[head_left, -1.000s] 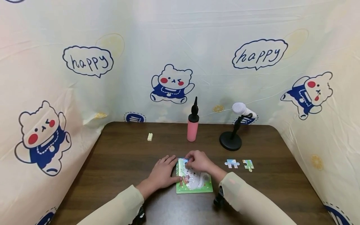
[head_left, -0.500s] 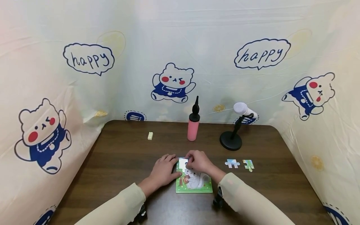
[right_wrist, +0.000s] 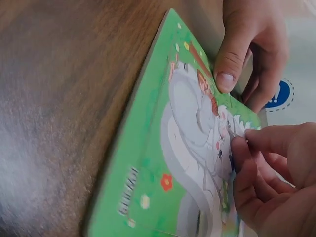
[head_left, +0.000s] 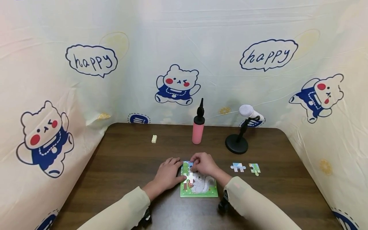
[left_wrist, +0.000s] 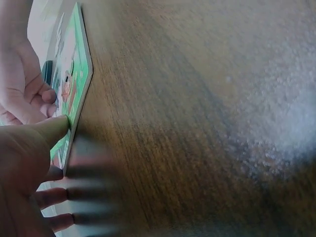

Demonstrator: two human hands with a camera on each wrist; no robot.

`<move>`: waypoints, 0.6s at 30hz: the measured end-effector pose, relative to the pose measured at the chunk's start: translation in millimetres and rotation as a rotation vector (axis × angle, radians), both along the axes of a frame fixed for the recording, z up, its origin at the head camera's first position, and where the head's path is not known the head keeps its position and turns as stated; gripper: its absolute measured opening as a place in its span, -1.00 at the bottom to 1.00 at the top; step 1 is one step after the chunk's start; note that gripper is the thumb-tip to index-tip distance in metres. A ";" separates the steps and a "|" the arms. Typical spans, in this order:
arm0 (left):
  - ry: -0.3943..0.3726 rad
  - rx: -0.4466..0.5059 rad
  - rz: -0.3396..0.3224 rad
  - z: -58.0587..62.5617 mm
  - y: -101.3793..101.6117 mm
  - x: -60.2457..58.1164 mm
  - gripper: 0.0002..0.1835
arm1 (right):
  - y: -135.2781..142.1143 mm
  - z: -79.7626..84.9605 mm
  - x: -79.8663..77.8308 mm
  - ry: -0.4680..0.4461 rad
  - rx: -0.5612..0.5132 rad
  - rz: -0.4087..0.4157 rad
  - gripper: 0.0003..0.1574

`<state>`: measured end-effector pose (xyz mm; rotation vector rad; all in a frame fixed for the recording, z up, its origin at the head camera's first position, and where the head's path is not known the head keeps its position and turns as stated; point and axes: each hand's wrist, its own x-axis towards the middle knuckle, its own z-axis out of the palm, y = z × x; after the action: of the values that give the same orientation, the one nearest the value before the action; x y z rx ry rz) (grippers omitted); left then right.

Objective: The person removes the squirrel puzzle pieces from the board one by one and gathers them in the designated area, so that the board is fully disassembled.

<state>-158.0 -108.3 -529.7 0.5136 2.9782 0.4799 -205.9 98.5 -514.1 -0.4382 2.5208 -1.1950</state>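
Observation:
A puzzle board [head_left: 198, 191] with a green border and a white squirrel-like animal lies flat on the table, seen close in the right wrist view. At its left edge rests my left hand [head_left: 167, 175], thumb on the border and fingers extended beside it; the left wrist view shows the thumb [left_wrist: 58, 129] pressing the rim. My right hand [head_left: 204, 164] is over the board's upper part. In the right wrist view, its thumb and forefinger [right_wrist: 276, 139] pinch a puzzle piece, mostly hidden by the fingers. A pale, piece-shaped patch shows between the hands.
Two loose puzzle pieces, one blue [head_left: 238, 167] and one green [head_left: 254, 169], lie to the right. Behind stand a pink pump [head_left: 197, 132] with a black top and a white microphone [head_left: 250, 112] on a black stand [head_left: 236, 144]. A cream toy brick [head_left: 154, 139] lies at back left.
The bright white patch on the board's upper left has given way to green and blue print, and a pale patch now shows lower down. Both hands stay nearly in place.

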 end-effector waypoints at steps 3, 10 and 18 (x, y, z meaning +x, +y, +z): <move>-0.005 0.005 0.002 0.1 0.8 -0.1 -0.27 | -0.5 -0.5 -0.9 -0.033 -0.029 -0.029 -0.85; -0.013 0.030 0.013 1.5 3.4 -0.5 -0.29 | -0.3 -4.5 -3.7 -0.004 0.013 -0.025 -0.94; 0.001 0.025 0.059 -1.2 9.8 0.4 -0.23 | 0.3 -8.4 -4.7 -0.009 0.006 -0.023 -0.94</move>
<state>-157.6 -98.5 -531.0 0.4292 2.9991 0.5220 -210.7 98.8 -522.5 -0.4023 2.5275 -1.1943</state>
